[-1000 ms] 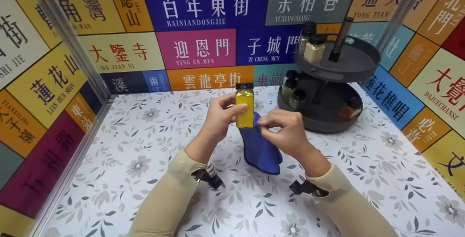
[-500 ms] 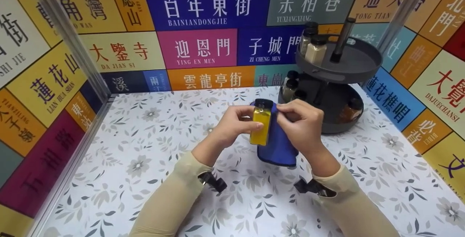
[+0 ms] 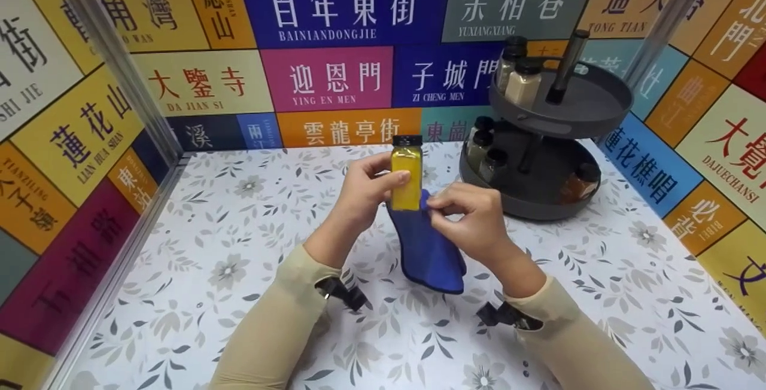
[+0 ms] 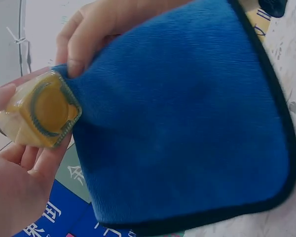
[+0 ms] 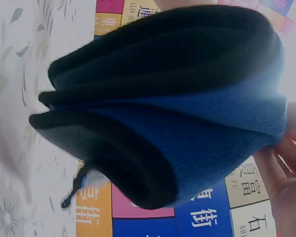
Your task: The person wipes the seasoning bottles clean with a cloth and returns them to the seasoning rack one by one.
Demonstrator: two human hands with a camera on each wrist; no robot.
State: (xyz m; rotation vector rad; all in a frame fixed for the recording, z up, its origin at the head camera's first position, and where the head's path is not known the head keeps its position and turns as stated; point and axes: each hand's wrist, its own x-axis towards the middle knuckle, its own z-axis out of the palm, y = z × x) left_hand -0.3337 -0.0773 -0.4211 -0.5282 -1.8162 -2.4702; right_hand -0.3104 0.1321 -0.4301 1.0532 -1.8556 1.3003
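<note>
Over the table (image 3: 251, 222), toward the middle of its far edge, the left hand (image 3: 364, 192) grips a yellow bottle (image 3: 407, 183) with a black cap, held upright in the air, the thumb across its front. The right hand (image 3: 473, 213) pinches a blue cloth (image 3: 428, 255) near its upper end, and the rest hangs down between the hands, above the tabletop. At the table's far right corner stands a dark two-tier rack (image 3: 541, 209), its near left rim just past the right hand in the head view. Two bottles (image 3: 522, 88) with black caps stand by the left edge of its upper tray (image 3: 598, 98); three more jars (image 3: 494, 167) line the lower tray's left edge, and a reddish-brown jar (image 3: 583, 185) is by the right edge. The upper tray and the post (image 3: 567, 67) block part of the view behind them. From the head the bottle covers the cloth's top corner — the left wrist view shows the bottle's square base and the cloth running up close behind it, though whether they touch cannot be told. The right wrist view looks into the cloth's stacked folds and dark hem, which the head view mostly hides.
</note>
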